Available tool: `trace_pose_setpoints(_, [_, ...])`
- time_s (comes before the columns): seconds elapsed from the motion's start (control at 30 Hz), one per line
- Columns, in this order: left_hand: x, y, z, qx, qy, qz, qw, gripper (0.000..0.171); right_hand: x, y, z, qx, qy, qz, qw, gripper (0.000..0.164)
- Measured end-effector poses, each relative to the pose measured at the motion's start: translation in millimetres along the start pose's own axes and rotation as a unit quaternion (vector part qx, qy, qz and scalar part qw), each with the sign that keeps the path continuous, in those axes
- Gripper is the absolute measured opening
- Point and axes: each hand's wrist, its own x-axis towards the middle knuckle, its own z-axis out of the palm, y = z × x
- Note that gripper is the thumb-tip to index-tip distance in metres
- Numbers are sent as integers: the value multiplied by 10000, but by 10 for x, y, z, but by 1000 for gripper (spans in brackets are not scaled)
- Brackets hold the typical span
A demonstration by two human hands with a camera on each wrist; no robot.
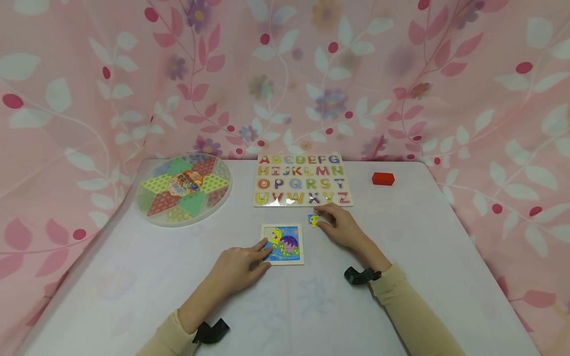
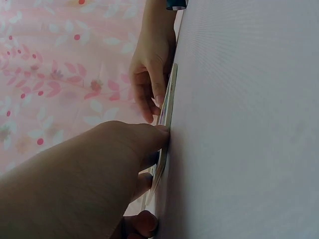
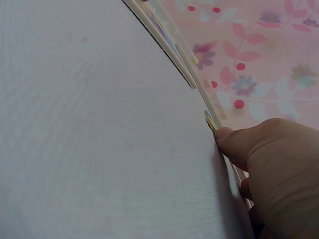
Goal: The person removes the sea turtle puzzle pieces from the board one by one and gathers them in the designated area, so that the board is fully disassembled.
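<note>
On table (image 1: 111, 287), approx. centre, sits sq. framed puzzle (image 1: 288, 244) w/ cartoon pic, lying flat; bare patch shows at its far L corner. L hand (image 1: 242, 267) rests on puzzle's L side, fingers apart, thumb at near L corner. R hand (image 1: 342, 226) pinches small blue/yellow pc. (image 1: 311, 220) btwn thumb & fingertip, just past puzzle's far R corner; can't tell if pc. touches table. Behind: alphabet board (image 1: 303, 180), near R fingertips. Far L: round star-pattern board (image 1: 191, 203). Far R: red block (image 1: 383, 179).
</note>
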Motion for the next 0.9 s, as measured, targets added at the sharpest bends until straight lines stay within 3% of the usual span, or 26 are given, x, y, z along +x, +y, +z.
trace_pose_setpoints(0.4, [-2, -8, 2, 6, -48, 24, 10000, 41, 2, -53, -45, 193, 94, 126, 9997, 41])
trace_pose_setpoints(0.67, [-1, -8, -8, 17, -146, -10, 9999, 42, 127, -438, 11, 466, -13, -406, 9981, 33])
trace_pose_setpoints(0.9, [-4, -2, -7, 41, -1, 52, 10000, 41, 298, -708, 218, 826, -585, -790, 9917, 37])
